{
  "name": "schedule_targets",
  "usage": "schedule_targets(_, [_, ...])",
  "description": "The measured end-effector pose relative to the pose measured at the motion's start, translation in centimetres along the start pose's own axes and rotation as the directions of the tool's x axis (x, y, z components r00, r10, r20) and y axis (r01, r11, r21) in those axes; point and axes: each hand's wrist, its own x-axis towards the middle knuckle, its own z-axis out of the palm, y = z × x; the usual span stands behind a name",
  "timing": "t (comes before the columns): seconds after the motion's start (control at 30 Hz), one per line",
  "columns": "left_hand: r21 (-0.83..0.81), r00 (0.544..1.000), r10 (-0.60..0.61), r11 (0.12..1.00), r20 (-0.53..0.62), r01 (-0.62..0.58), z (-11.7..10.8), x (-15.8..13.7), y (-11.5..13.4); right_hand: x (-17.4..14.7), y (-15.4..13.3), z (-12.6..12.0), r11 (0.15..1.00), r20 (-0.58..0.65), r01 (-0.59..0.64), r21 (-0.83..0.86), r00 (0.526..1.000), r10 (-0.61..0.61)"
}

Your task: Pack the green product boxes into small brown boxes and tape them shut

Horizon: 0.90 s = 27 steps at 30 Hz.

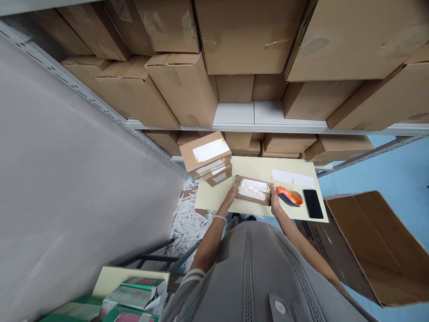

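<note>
A small cardboard box (254,189) with a white label and shiny clear tape across it is held level between both hands, over the pale table (214,199). My left hand (230,196) grips its left end, fingers closed against the side. At the opposite end my right hand (275,201) clasps the box the same way. Just right of that hand lies an orange tape dispenser (290,197). A black phone (313,204) rests farther right, and a strip of white labels (292,178) lies behind the dispenser.
Taped, labelled boxes (206,154) are stacked at the table's back left. Shelves of cardboard boxes (248,36) rise behind. A large open carton (385,250) stands at right. Shredded paper (192,228) covers the floor at left, and green packages (134,297) lie at lower left.
</note>
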Motion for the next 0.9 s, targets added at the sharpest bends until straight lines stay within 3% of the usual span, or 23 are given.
schedule_targets(0.17, [-0.107, 0.997, 0.083, 0.991, 0.008, -0.082, -0.2, -1.9, 1.9, -1.4, 0.4, -2.4, 0.987, -0.099, 0.018, 0.157, 0.995, -0.002])
schedule_targets(0.33, [-0.24, 0.992, 0.12, 0.963, -0.034, -0.124, -0.5, -3.3, 3.4, -1.7, 0.3, -3.9, 0.947, -0.141, 0.155, 0.282, 0.983, -0.12])
schedule_targets(0.47, [-0.381, 0.995, 0.032, 0.922, -0.094, -0.066, -0.9, -4.1, 3.6, -1.4, 0.3, -3.8, 0.947, -0.111, 0.184, 0.264, 0.981, -0.159])
schedule_targets(0.63, [-0.412, 0.994, -0.04, 0.911, -0.1, -0.004, -1.7, -4.7, 3.0, -1.1, 0.6, -3.9, 0.956, 0.034, 0.095, 0.279, 0.994, -0.109])
schedule_targets(0.77, [-0.414, 0.992, -0.015, 0.909, -0.124, -0.038, -2.0, -4.8, 2.8, -1.0, 0.4, -4.0, 0.934, 0.097, 0.09, 0.345, 0.987, -0.131])
schedule_targets(0.9, [-0.448, 0.988, 0.082, 0.884, -0.13, -0.132, -1.9, -4.8, 2.5, -0.7, 0.3, -3.9, 0.916, 0.081, 0.125, 0.38, 0.982, -0.168])
